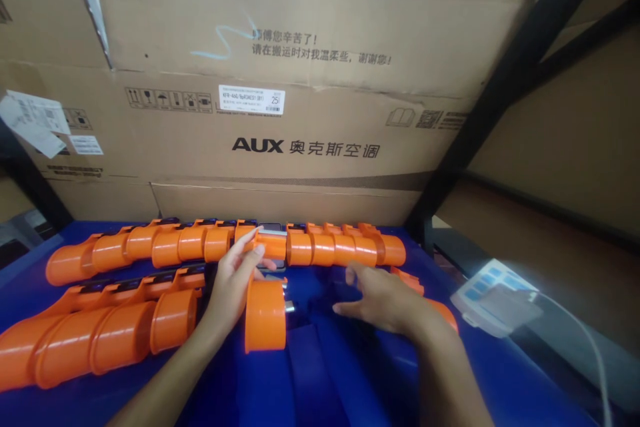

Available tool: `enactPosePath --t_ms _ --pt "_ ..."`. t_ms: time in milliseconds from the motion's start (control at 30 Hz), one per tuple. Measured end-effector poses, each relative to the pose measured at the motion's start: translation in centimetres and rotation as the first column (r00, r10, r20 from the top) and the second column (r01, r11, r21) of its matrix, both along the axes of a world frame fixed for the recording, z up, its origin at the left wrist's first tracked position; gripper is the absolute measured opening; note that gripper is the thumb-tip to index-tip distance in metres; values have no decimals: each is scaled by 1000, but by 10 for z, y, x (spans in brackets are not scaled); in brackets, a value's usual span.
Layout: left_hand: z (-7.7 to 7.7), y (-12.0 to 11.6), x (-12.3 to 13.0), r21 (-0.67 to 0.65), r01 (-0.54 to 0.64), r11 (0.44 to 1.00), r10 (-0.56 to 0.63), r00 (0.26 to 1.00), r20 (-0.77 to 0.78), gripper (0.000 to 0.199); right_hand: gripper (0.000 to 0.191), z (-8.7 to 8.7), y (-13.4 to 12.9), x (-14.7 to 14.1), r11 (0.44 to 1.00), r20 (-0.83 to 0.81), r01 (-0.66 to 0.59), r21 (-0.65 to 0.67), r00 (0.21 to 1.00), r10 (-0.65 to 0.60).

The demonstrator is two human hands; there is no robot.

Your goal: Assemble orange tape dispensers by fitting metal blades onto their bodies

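My left hand (240, 270) is closed on an orange plastic part (270, 247) with a ridged light strip along its top edge, near the middle of the back row. Just below it stands an orange cylinder (266, 315) with small metal pieces at its right side. To the right, my right hand (367, 297) hovers over the blue surface, fingers apart, holding nothing. Beyond it runs a row of orange cylinders (345, 249). Part of another orange piece (443, 313) shows behind my right wrist.
More orange cylinders line the back left (167, 245) and front left (123, 333) of the blue surface (320, 380). A white and blue box (495, 297) with a cable lies right. Large cardboard (310, 113) and dark posts stand behind.
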State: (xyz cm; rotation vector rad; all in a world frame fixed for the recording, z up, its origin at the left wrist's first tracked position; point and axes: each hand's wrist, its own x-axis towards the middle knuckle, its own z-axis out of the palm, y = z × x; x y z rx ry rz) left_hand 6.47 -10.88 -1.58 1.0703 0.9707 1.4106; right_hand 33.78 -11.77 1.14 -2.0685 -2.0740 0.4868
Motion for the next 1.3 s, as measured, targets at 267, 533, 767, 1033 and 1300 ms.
enactPosePath --t_ms 267,533,767,1033,1300 --pt "-2 4 -6 -12 15 1000 -14 999 32 78 33 -1 -8 -2 990 3 -35 -140 999 35" --pt "-3 7 -7 -8 0 1000 0 999 52 78 30 -8 -5 -18 984 33 -27 -178 999 34" --pt "-1 5 -7 8 8 1000 -8 999 49 76 32 -15 -2 -21 975 -34 1 -220 999 -8" --pt "-1 7 -8 17 -1 1000 0 999 47 75 28 -10 -2 -10 995 -24 -82 -61 996 81" --pt "0 2 -4 23 6 1000 -7 1000 23 74 15 -10 4 -33 946 -229 -260 192 926 301"
